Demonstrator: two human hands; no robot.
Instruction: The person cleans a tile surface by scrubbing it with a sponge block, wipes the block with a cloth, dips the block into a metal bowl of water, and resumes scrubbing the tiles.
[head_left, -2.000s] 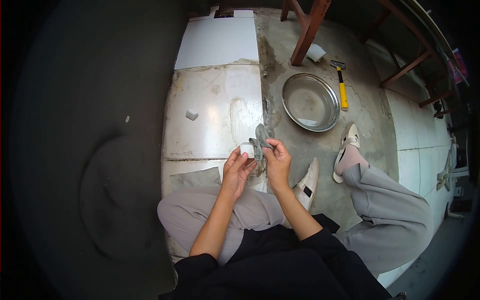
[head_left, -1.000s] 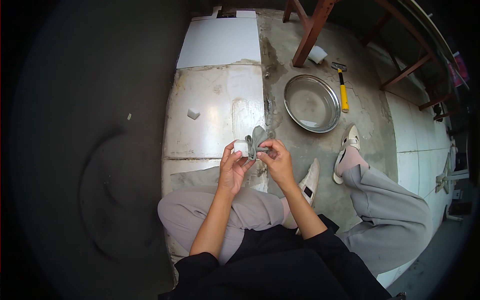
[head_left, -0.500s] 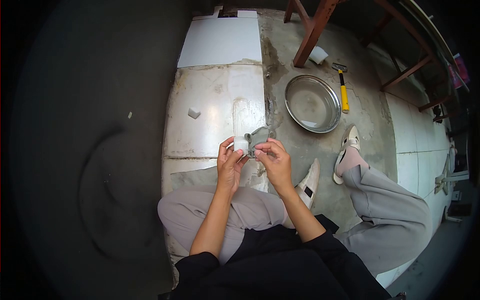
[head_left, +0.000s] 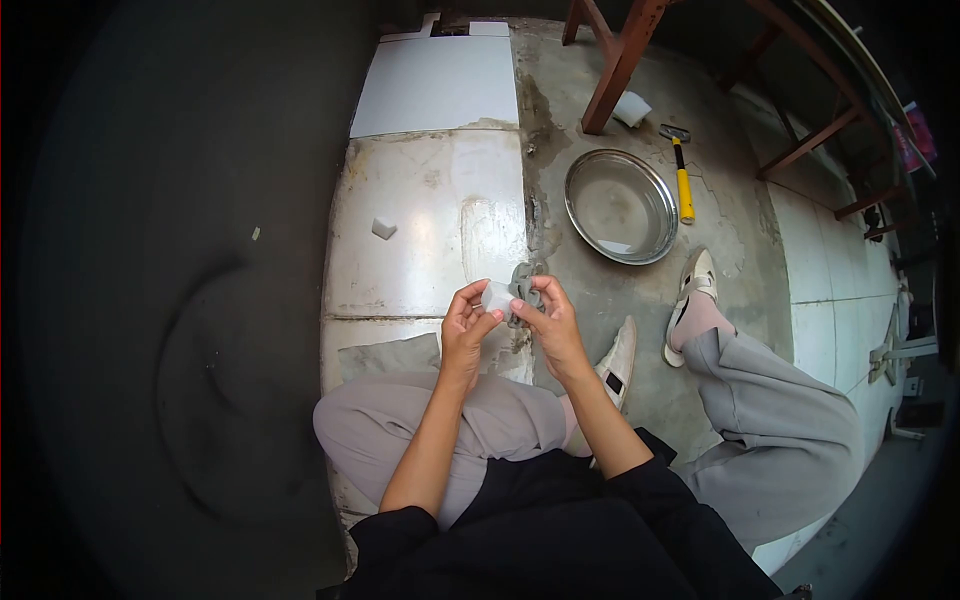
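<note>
A small white block [head_left: 496, 297] is gripped between the thumb and fingers of my left hand [head_left: 465, 335], over the edge of the white tiles. My right hand [head_left: 554, 330] pinches a crumpled grey cloth [head_left: 524, 287], and its thumb reaches across to the block's right side. Cloth and block touch each other. Some of the cloth is hidden behind my right fingers. A second small white piece [head_left: 383, 228] lies on the worn white tile [head_left: 415, 270] ahead and to the left.
A round metal basin [head_left: 570, 200] holding water stands on the concrete floor to the right. Beside it lies a hammer with a yellow handle [head_left: 685, 195]. Farther off are a white bundle [head_left: 631, 108] and a reddish wooden leg [head_left: 612, 85]. A dark wall [head_left: 200, 300] rises at left.
My right thumb has moved left onto the block, and the cloth is bunched smaller beside it. The block is turned differently in my left fingers. The view has shifted slightly.
</note>
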